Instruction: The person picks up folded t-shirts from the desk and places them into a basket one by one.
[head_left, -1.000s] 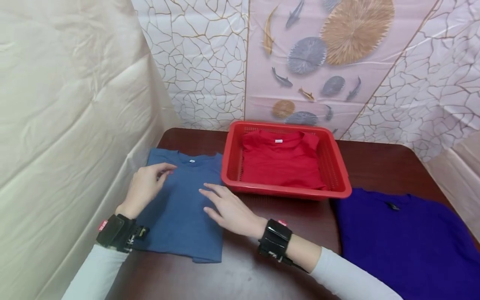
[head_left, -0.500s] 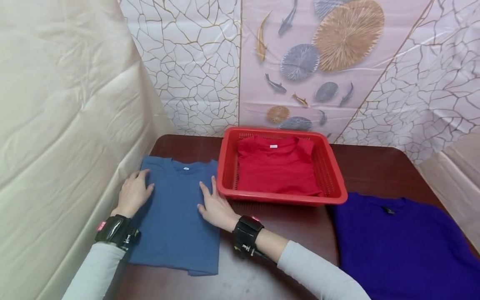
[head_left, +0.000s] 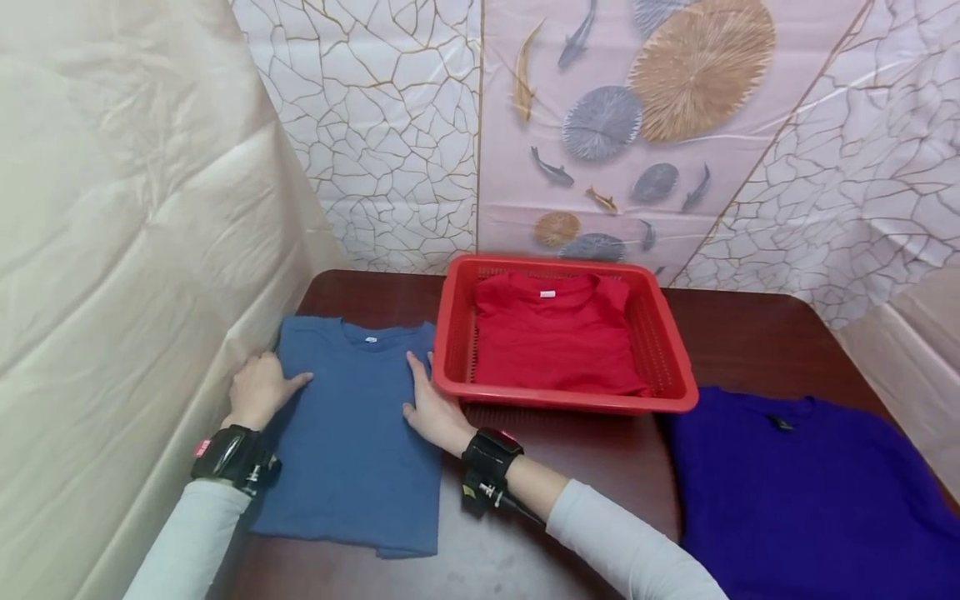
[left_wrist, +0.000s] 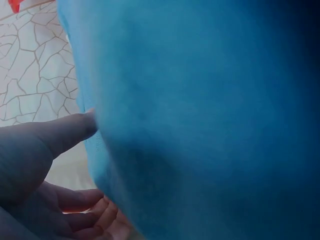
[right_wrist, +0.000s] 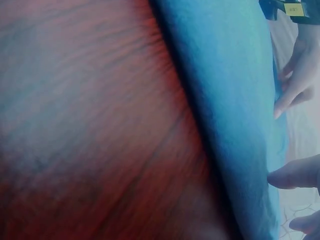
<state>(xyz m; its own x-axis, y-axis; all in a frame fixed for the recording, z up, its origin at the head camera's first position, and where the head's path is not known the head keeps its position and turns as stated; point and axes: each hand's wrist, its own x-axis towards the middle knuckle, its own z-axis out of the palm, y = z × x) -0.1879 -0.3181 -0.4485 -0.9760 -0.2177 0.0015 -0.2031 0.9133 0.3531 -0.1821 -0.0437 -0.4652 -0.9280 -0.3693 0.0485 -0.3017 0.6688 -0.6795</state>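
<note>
A folded blue T-shirt (head_left: 352,442) lies on the table at the left, its neckline and white label toward the back. My left hand (head_left: 258,390) is at its left edge, thumb stretched over the top and fingers curled down along the side. The left wrist view has that thumb (left_wrist: 75,131) against the blue cloth, with curled fingertips lower down at the edge. On the opposite side, my right hand (head_left: 437,414) touches the T-shirt's right edge with fairly straight fingers, beside the basket. In the right wrist view its thumb (right_wrist: 295,173) meets the cloth.
A red plastic basket (head_left: 562,402) stands right of the blue T-shirt, close against it, with a folded red T-shirt (head_left: 555,342) inside. A folded purple garment (head_left: 802,500) lies at the right. Cream cloth (head_left: 150,250) hangs along the table's left side.
Both hands have come down from above the blue T-shirt to its two side edges. The left moved leftward and its fingers curled at the edge. The camera view shifted slightly.
</note>
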